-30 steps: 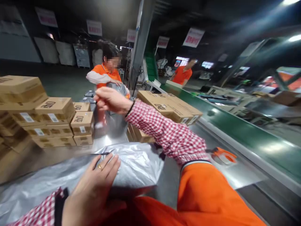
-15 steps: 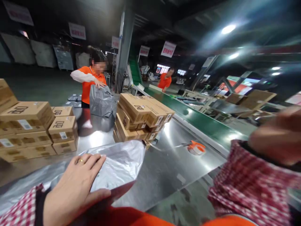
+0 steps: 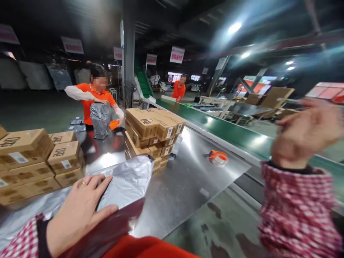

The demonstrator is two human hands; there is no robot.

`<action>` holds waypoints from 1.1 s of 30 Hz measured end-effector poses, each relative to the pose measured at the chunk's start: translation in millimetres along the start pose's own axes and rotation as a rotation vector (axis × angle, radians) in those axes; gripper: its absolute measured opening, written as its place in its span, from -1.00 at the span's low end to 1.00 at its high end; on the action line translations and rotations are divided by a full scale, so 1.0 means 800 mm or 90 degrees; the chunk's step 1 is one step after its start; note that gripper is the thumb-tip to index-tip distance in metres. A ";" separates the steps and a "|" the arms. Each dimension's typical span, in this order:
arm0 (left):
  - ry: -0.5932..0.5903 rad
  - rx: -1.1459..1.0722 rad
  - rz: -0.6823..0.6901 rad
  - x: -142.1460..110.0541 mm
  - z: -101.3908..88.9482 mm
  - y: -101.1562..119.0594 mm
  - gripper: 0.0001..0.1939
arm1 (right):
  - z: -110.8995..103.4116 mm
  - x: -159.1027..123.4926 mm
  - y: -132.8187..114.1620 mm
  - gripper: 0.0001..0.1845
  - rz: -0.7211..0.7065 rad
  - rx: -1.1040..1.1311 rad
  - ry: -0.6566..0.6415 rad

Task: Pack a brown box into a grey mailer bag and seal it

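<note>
Shiny steel bench (image 3: 188,172): wide bare stretch w/ sharp front edge. Brown cardboard box stack (image 3: 153,132) mid-bench. Crinkly silver plastic mailer bag (image 3: 129,181) at near edge, under left hand (image 3: 77,211), fingers spread flat. Right hand (image 3: 306,132) off-bench, fingers loosely open, blurred.

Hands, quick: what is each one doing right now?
Left hand: open, flat on the silver bag, holding nothing.
Right hand: raised in the air, blurred, fingers loosely curled, nothing visible in it.
</note>
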State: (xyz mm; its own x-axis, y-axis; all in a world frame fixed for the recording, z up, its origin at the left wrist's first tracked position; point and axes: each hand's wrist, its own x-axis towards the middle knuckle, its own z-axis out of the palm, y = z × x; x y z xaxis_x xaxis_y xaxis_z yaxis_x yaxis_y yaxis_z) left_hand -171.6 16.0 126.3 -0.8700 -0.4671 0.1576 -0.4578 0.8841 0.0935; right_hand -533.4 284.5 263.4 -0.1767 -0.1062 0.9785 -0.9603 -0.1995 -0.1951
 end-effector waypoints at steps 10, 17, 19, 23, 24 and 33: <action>0.002 0.052 0.070 -0.015 0.022 -0.012 -0.28 | 0.230 -0.187 -0.107 -0.47 -0.009 0.170 -0.792; -0.025 0.111 -0.071 -0.067 0.005 -0.060 -0.33 | 0.256 -0.261 -0.057 -0.41 0.395 0.479 -0.565; -0.002 0.149 -0.152 -0.089 0.015 -0.073 -0.37 | 0.263 -0.290 -0.062 -0.39 0.464 0.522 -0.487; 0.008 0.109 -0.286 -0.102 0.057 -0.069 -0.38 | 0.275 -0.322 -0.072 -0.34 0.539 0.549 -0.416; -0.014 0.046 -0.307 -0.099 0.067 -0.065 -0.37 | 0.277 -0.325 -0.073 -0.32 0.548 0.556 -0.413; 0.208 0.022 -0.460 -0.123 0.034 -0.128 -0.13 | 0.238 -0.377 0.010 -0.32 0.698 0.374 -0.530</action>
State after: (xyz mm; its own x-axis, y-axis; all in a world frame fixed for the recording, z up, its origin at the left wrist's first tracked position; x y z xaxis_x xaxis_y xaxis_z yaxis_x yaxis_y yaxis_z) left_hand -43.8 -28.3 74.8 -0.2591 -0.8997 0.3512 -0.8990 0.3576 0.2529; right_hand -446.5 129.6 -45.7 -0.3685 -0.9281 0.0543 -0.1788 0.0134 -0.9838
